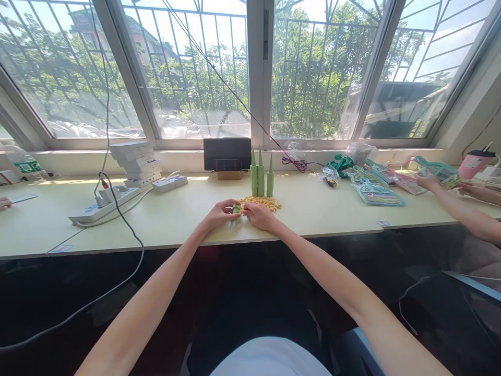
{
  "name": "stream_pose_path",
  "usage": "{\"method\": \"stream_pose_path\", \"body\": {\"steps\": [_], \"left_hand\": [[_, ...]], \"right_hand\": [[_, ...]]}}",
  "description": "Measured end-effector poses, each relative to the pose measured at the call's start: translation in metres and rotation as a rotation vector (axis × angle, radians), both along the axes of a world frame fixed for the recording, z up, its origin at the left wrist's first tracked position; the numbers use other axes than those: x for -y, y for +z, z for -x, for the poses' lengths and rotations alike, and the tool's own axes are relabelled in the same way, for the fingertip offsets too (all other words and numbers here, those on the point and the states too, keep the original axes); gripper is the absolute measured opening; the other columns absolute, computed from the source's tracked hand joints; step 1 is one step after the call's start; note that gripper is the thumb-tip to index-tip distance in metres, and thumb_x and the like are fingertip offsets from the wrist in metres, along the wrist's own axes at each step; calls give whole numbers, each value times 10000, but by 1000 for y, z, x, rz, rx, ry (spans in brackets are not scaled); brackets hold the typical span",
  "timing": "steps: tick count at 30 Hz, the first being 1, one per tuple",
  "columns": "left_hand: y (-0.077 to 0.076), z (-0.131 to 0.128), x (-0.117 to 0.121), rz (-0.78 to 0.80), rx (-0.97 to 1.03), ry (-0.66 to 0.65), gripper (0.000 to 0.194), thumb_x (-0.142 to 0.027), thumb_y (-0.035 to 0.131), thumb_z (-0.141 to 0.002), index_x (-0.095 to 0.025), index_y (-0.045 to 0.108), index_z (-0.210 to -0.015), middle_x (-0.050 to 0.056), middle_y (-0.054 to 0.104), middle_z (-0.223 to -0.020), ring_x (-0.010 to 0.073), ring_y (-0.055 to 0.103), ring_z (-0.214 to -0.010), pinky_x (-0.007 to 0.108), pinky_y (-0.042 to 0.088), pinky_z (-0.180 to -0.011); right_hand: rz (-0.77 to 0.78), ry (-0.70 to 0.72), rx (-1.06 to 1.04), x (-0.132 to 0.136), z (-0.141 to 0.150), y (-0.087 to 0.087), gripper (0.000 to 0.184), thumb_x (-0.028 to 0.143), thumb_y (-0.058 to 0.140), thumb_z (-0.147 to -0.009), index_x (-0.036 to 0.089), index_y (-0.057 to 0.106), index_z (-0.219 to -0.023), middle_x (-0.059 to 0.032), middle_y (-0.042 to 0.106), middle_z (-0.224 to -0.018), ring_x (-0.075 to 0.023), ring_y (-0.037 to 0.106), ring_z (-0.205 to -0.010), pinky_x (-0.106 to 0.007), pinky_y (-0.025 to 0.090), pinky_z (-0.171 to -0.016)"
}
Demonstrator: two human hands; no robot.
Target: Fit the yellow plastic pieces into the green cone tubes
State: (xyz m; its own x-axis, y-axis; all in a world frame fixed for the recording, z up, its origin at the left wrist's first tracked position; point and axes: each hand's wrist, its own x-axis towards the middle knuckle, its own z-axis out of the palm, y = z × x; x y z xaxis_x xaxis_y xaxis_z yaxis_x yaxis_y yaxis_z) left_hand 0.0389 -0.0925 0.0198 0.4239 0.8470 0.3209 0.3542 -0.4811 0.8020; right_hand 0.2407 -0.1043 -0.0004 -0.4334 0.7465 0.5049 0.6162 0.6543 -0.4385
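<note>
My left hand is closed around a small green pointed piece, its narrow tip aimed down toward the table's front edge. Right beside it, my right hand has its fingers pinched together by the upper end of that piece; whatever they grip is too small to make out. Behind my hands lies a heap of small yellow-orange bits. Several slim green pointed sticks stand upright at the back of this heap. A dark flat screen or tablet leans on a brown stand farther back.
On the left are a power strip with cables, stacked white boxes and a bottle. A co-worker's hands handle bagged items on the right, near a pink cup. Another person's fingers show far left.
</note>
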Motion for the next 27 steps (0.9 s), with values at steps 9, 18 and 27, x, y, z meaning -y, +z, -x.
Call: {"method": "stream_pose_path", "body": {"steps": [9,18,27], "left_hand": [[-1,0,-1,-5,-5,-27,458,-397,770,-676,-167,676,-1060,-43,521,-655,110,496,-579,243,411,-582],[-2,2,-3,-41,-18,21,476,-461,763,-680,-169,680,-1047,-8,589,-728,132,557,-624,261,463,-615],[-3,1,-4,-35,-17,18,478,-460,777,-670,-171,676,-1037,-7,611,-739,140,581,-641,269,475,-640]], "right_hand": [[-28,-10,39,-3,1,-3,256,253,425,-995,180,569,-797,-28,575,-721,-155,498,-670,-253,270,-605],[-20,-2,-28,-4,0,-4,155,277,470,-986,175,581,-951,-48,630,-828,-167,551,-740,-256,334,-654],[-27,20,-69,-6,1,-5,86,222,516,-953,173,569,-906,-43,623,-851,-163,548,-768,-260,367,-695]]}}
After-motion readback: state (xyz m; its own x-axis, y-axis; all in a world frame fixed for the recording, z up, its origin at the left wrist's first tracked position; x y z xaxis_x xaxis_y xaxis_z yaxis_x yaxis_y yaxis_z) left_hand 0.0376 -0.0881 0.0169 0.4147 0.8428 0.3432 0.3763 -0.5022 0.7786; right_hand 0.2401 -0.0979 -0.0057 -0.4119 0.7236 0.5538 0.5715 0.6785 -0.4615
